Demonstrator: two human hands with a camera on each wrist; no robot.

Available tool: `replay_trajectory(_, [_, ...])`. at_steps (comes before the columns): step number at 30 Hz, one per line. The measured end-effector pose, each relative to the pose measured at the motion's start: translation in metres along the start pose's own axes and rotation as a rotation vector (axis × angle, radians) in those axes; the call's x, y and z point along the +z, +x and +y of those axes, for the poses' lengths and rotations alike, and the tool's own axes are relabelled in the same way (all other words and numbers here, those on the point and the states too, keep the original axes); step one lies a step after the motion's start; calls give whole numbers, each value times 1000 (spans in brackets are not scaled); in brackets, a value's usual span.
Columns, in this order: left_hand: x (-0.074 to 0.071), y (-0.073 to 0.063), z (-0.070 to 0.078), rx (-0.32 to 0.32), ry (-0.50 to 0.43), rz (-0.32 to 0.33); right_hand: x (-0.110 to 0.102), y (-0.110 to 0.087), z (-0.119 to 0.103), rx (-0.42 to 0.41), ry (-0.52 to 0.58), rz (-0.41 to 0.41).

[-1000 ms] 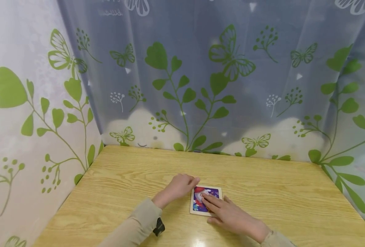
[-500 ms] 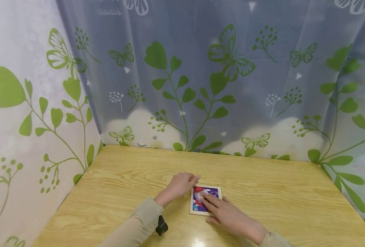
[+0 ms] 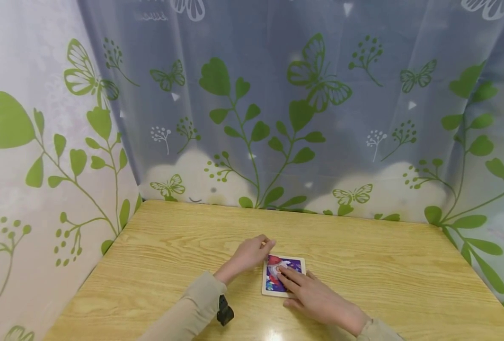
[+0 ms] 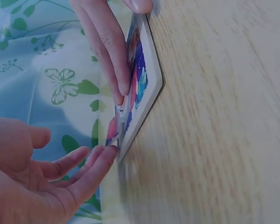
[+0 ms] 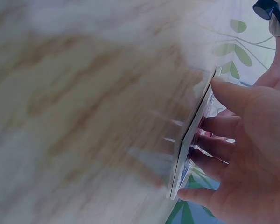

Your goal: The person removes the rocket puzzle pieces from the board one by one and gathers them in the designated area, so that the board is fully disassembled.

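Note:
A flat square picture board [image 3: 270, 287] lies on the table, with a cream rim and a purple, red and white picture. My left hand [image 3: 248, 254] is at its far left corner. In the left wrist view the left hand [image 4: 51, 182] has loosely bent fingers, and one fingertip touches the board's corner. My right hand [image 3: 320, 297] rests on the picture with fingers spread and straight, covering its right part. In the right wrist view the right hand [image 5: 252, 149] has its thumb and little finger at the board's edge [image 5: 191, 135].
The wood-grain table [image 3: 183, 237] extends around the board on all sides. A printed curtain [image 3: 252, 104] with leaves and butterflies stands behind it and along both sides. A dark wrist device [image 3: 225, 311] hangs beneath the left sleeve [image 3: 192, 303].
My left hand has shifted slightly away from me and to the right at the corner. The right hand and the board stay nearly in place.

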State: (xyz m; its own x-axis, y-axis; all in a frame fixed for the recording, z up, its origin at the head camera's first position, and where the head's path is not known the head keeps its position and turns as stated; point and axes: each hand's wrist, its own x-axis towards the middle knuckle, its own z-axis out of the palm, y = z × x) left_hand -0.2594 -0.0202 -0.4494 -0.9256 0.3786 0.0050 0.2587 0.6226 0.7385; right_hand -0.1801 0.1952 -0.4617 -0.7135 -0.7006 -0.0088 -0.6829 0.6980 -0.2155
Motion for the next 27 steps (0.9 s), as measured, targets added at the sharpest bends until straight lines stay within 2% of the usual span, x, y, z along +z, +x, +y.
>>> replay_trajectory(7, [4,4,-10,38,-54,19,-1,1,0,8,-5,-12])
replay_trajectory(11, [6,6,-14,38,-82,39,0,1,0,26,-2,-35])
replay_trajectory(19, [10,5,-14,-50,-148,40,4,3,2,42,-5,-49])
replay_trajectory(27, [11,2,-18,-62,-191,74,5,3,1,46,-19,-51])
